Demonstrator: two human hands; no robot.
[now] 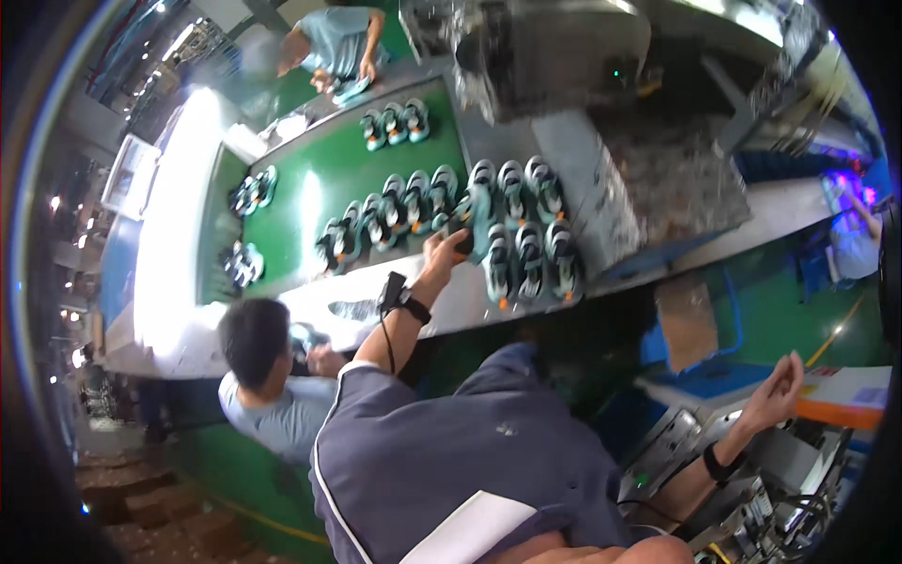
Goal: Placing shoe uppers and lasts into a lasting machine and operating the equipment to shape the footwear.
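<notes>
My left hand (442, 256) reaches forward to the near edge of the worktable, fingers closed round the dark heel end of a teal and black sneaker (481, 224). Right of it, a group of similar sneakers (529, 258) stands in two rows on the metal surface. To its left, a row of sneakers (393, 209) runs along the green belt. Out to the right, my right hand (775, 393) is raised beside a machine with an orange-edged panel (841, 410). Its fingers are loosely bent, and nothing shows in them.
Three more sneakers (395, 124) stand farther back on the green belt (305, 240). One co-worker (268, 395) sits close on my left; another (338, 42) works at the far end. A large metal-clad machine (648, 188) stands at right, with a blue-framed cart (691, 324) before it.
</notes>
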